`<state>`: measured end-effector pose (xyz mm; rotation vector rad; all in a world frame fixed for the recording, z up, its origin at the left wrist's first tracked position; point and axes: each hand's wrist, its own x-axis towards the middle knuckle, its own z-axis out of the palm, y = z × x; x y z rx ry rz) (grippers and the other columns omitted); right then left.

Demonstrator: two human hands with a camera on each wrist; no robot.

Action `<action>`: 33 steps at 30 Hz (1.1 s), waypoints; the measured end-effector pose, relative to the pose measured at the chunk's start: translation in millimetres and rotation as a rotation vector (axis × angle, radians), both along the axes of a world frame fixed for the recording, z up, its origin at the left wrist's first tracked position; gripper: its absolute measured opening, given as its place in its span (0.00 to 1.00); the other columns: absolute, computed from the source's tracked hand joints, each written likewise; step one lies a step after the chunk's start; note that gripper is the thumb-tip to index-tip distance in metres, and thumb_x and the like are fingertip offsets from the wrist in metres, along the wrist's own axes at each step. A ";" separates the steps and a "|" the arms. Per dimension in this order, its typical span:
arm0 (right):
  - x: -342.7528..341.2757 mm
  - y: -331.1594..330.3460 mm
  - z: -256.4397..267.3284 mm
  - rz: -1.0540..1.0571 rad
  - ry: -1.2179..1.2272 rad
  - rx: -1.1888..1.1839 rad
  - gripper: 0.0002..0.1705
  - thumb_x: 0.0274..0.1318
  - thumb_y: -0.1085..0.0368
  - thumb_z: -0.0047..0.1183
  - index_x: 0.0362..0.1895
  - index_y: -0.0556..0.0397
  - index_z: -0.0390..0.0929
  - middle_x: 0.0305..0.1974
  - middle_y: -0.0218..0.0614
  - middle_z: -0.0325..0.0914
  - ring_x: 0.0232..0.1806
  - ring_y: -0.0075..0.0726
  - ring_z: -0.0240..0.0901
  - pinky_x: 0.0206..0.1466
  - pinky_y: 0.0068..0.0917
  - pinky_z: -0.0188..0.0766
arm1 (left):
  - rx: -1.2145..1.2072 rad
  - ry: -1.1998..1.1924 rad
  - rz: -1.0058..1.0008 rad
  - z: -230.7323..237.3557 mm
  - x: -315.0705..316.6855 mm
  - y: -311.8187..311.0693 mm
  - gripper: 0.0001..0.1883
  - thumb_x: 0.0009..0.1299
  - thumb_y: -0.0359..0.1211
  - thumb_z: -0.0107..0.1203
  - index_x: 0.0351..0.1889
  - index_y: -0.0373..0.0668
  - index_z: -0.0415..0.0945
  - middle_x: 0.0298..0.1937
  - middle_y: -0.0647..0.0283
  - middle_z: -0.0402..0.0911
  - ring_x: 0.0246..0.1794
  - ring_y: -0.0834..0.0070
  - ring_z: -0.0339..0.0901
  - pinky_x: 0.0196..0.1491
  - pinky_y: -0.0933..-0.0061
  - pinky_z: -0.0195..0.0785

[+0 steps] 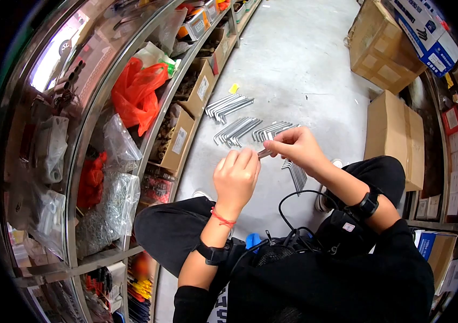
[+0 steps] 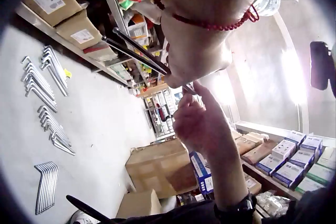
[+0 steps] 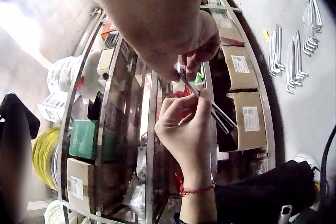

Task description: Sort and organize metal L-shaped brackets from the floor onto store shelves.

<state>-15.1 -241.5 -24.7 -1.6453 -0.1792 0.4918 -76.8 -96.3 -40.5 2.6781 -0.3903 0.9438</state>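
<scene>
My left hand, with a red cord at its wrist, holds two slim L-shaped hex keys whose long shafts stick out past the fingers in both wrist views. Close in front, my right hand pinches the metal at the other end between thumb and fingers. Both hands meet above the floor, and the fingers partly hide the keys. Below them, silver hex keys lie in neat groups on the grey floor: one far group, one middle group, one group beside the right hand and one nearer group.
Metal shelving runs along the left, with open cardboard boxes and a red plastic bag. Large cartons stand at right before another shelf. A yellow scrap lies on the floor. My bent knees frame the near floor; a black cord loops there.
</scene>
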 end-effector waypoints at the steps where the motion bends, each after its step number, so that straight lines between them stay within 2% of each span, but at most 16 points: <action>1: 1.0 -1.2 -3.5 0.015 -0.049 -0.022 0.13 0.41 0.61 0.54 0.18 0.60 0.75 0.15 0.28 0.70 0.14 0.14 0.59 0.17 0.14 0.55 | 0.005 -0.005 -0.005 -0.7 0.2 -1.7 0.05 0.46 0.29 0.56 0.22 0.43 0.73 0.19 0.69 0.65 0.20 0.74 0.65 0.21 0.75 0.58; 4: 0.6 -3.8 2.3 0.073 -0.275 -0.133 0.11 0.38 0.64 0.55 0.15 0.59 0.73 0.13 0.28 0.69 0.13 0.15 0.57 0.16 0.15 0.53 | -0.017 0.025 0.011 -2.5 0.1 -5.0 0.05 0.45 0.30 0.57 0.20 0.45 0.71 0.19 0.70 0.65 0.20 0.74 0.65 0.21 0.74 0.58; 8: 0.9 -8.4 17.5 0.226 -0.722 -0.181 0.09 0.35 0.66 0.55 0.13 0.57 0.71 0.10 0.30 0.66 0.11 0.19 0.56 0.14 0.17 0.51 | -0.290 0.167 -0.041 2.2 0.9 -5.9 0.11 0.43 0.30 0.60 0.25 0.44 0.75 0.23 0.69 0.69 0.25 0.73 0.68 0.26 0.75 0.61; 9: 2.6 -11.2 18.5 0.320 -0.769 -0.245 0.09 0.32 0.64 0.54 0.13 0.56 0.71 0.12 0.35 0.67 0.14 0.35 0.64 0.18 0.27 0.59 | -0.399 0.191 -0.083 1.5 2.4 -5.0 0.12 0.42 0.31 0.60 0.27 0.44 0.75 0.25 0.69 0.71 0.26 0.73 0.69 0.28 0.76 0.62; 13: 4.4 -20.4 17.9 0.453 -1.047 -0.385 0.11 0.32 0.62 0.56 0.13 0.53 0.70 0.14 0.32 0.62 0.19 0.38 0.62 0.22 0.31 0.61 | -0.700 0.364 -0.229 2.5 2.8 -2.3 0.14 0.42 0.30 0.62 0.29 0.42 0.77 0.28 0.66 0.74 0.29 0.73 0.72 0.32 0.77 0.64; 19: -1.1 -17.8 32.4 0.552 -1.216 -0.345 0.10 0.33 0.61 0.55 0.20 0.50 0.70 0.17 0.30 0.62 0.23 0.34 0.62 0.24 0.28 0.62 | -0.821 0.498 -0.313 -6.4 -0.1 -10.0 0.09 0.44 0.26 0.60 0.26 0.40 0.76 0.25 0.65 0.74 0.26 0.74 0.72 0.30 0.79 0.64; 25: -4.1 -15.8 32.3 0.515 -1.205 -0.330 0.10 0.33 0.63 0.55 0.23 0.51 0.70 0.22 0.31 0.63 0.25 0.35 0.63 0.26 0.28 0.63 | -0.824 0.413 -0.313 -4.8 -1.8 -7.4 0.09 0.44 0.24 0.59 0.25 0.40 0.77 0.23 0.65 0.74 0.24 0.75 0.72 0.28 0.80 0.63; 28: -5.7 -11.3 22.5 0.337 -1.110 -0.235 0.14 0.31 0.64 0.59 0.28 0.51 0.74 0.27 0.32 0.68 0.27 0.34 0.66 0.27 0.25 0.63 | -0.890 0.473 -0.269 2.7 -5.5 -5.5 0.08 0.47 0.22 0.58 0.26 0.37 0.77 0.24 0.66 0.74 0.26 0.80 0.70 0.34 0.82 0.62; 31: -7.3 -11.7 20.2 0.282 -0.782 -0.233 0.19 0.36 0.57 0.57 0.34 0.53 0.73 0.32 0.33 0.71 0.32 0.35 0.69 0.31 0.26 0.67 | -1.188 0.475 -0.230 -3.0 -1.0 1.3 0.06 0.49 0.25 0.58 0.26 0.38 0.77 0.23 0.67 0.74 0.26 0.82 0.70 0.32 0.83 0.61; 33: -7.0 -12.8 5.2 0.440 -0.556 -0.264 0.22 0.37 0.54 0.57 0.35 0.55 0.73 0.31 0.35 0.73 0.31 0.34 0.70 0.32 0.26 0.68 | -1.535 0.530 -0.153 4.8 -1.6 5.2 0.05 0.52 0.26 0.57 0.27 0.36 0.76 0.24 0.68 0.74 0.27 0.83 0.69 0.33 0.84 0.60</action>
